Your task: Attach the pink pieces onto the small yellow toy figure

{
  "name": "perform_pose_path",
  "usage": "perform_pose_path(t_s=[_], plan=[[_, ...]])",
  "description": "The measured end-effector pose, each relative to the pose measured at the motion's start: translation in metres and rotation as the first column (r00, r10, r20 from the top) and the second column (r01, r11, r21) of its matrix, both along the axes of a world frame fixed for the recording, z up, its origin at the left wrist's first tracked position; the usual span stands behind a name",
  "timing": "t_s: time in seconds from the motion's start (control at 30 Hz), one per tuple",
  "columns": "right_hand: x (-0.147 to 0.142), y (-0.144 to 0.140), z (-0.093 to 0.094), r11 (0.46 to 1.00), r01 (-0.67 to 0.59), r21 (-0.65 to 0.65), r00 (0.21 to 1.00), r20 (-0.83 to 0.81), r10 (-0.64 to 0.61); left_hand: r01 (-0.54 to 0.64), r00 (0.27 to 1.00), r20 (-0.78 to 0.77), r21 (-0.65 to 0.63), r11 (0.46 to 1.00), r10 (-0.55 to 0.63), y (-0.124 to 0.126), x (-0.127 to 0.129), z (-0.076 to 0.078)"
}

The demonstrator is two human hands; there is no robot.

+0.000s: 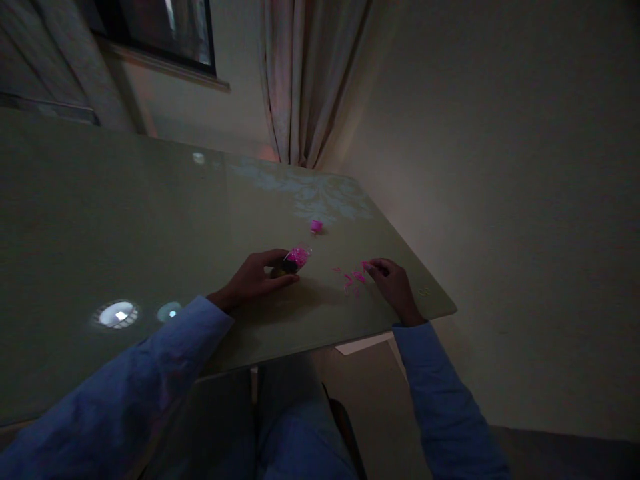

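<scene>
My left hand (257, 275) is wrapped round a small clear container (298, 257), tilted with its mouth to the upper right. Bright pink pieces show inside it, and its lower part looks dark. Several small pink pieces (349, 280) lie scattered on the table between my hands; they look thin and loop-like, too small to name surely. Just right of them, my right hand (389, 280) pinches one small pink piece (365, 265) between thumb and fingertip. Beyond the container stands a pink cap-like object (316, 227), apart from both hands.
The glossy table (165, 220) has a pale floral pattern toward its far right corner and reflects ceiling lights. Small pale yellowish rings (424, 291) lie near the right edge. A wall (500, 200) rises at the right, and a curtain (305, 80) hangs behind the table.
</scene>
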State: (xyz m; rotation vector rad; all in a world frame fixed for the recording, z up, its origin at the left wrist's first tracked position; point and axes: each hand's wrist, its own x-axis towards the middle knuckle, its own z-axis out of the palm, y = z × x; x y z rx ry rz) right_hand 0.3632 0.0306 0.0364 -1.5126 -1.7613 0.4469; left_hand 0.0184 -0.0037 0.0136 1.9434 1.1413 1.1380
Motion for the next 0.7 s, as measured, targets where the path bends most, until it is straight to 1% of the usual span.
perform_pose_path(t_s=[0.13, 0.23, 0.43, 0.57, 0.7], plan=[[-0.020, -0.002, 0.014, 0.999, -0.053, -0.014, 0.997, -0.060, 0.052, -0.005, 1.000, -0.022, 0.017, 1.000, 0.005, 0.000, 0.000, -0.001], [-0.041, -0.006, 0.028, 0.994, -0.103, -0.031, 0.984, -0.150, 0.097, 0.004, 0.999, -0.044, 0.025, 1.000, -0.003, 0.000, 0.001, 0.000], [-0.083, -0.016, 0.055, 0.971, -0.232, 0.058, 0.949, -0.205, 0.239, 0.032, 0.998, -0.048, 0.030, 0.999, -0.030, -0.003, 0.004, 0.002], [-0.104, -0.020, 0.067, 0.941, -0.320, 0.107, 0.932, -0.145, 0.333, 0.034, 0.998, -0.055, 0.038, 0.999, -0.032, -0.003, 0.005, 0.003], [-0.114, -0.020, 0.071, 0.911, -0.395, 0.119, 0.914, -0.044, 0.403, 0.040, 0.998, -0.058, 0.057, 0.998, -0.037, -0.002, 0.006, 0.003]])
